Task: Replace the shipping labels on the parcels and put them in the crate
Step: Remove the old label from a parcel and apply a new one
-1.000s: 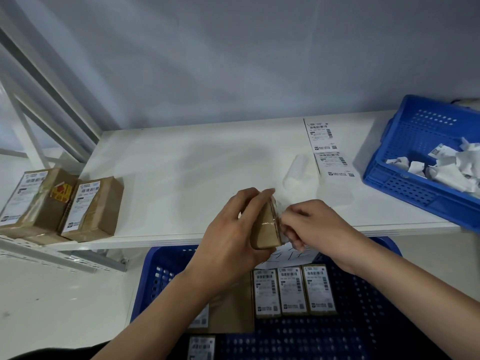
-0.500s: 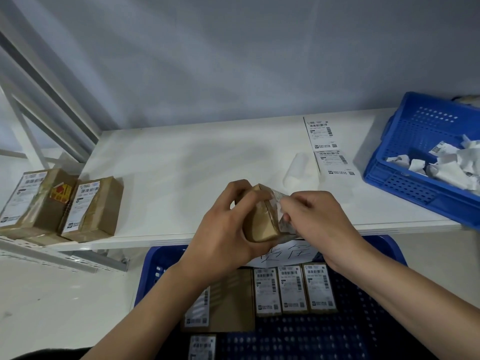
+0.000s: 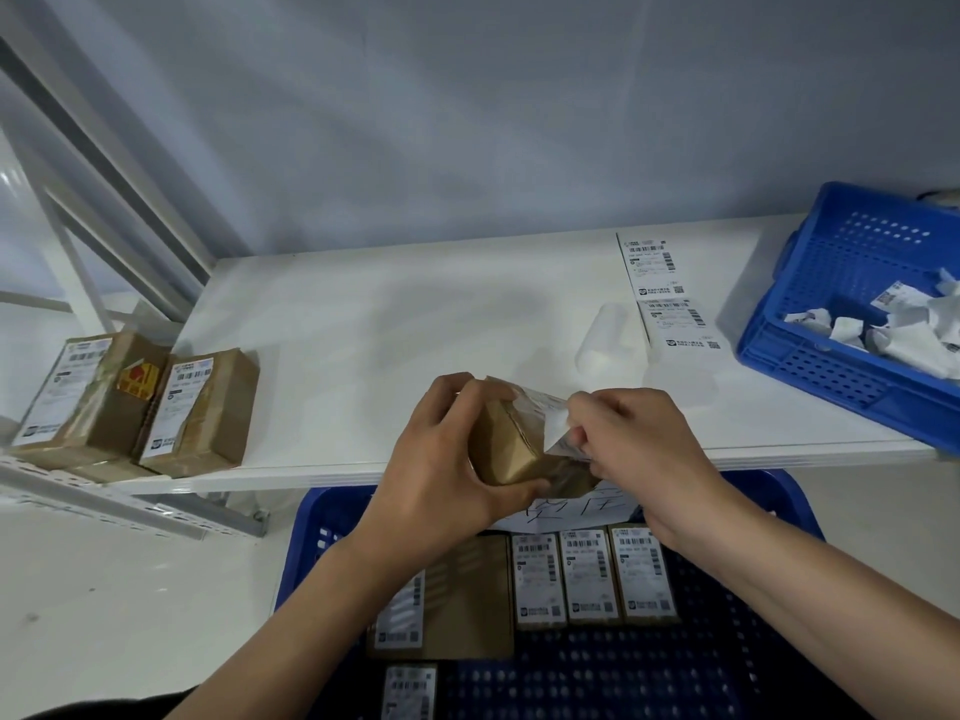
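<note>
1. Holding a small brown cardboard parcel [image 3: 511, 449] in the air, the left hand [image 3: 441, 470] has its grip curled tight around the box, just above the front edge of the white bench [image 3: 415, 324].
2. The right hand [image 3: 639, 449] pinches a white paper label [image 3: 550, 423] in a narrow grip. One end of the label is lifted off the parcel.
3. A big blue plastic crate [image 3: 769, 615] sits below the front edge of the bench. Brown parcels with white labels [image 3: 592, 579] lie flat inside it, side by side.
4. Two brown taped parcels [image 3: 140, 402] rest at the left edge of the bench, touching each other.
5. A strip of two white printed labels [image 3: 665, 298] lies near the back right of the bench.
6. A small blue plastic basket [image 3: 857, 304] stands at the right edge of the bench. Crumpled white paper scraps [image 3: 904, 330] lie in it.
</note>
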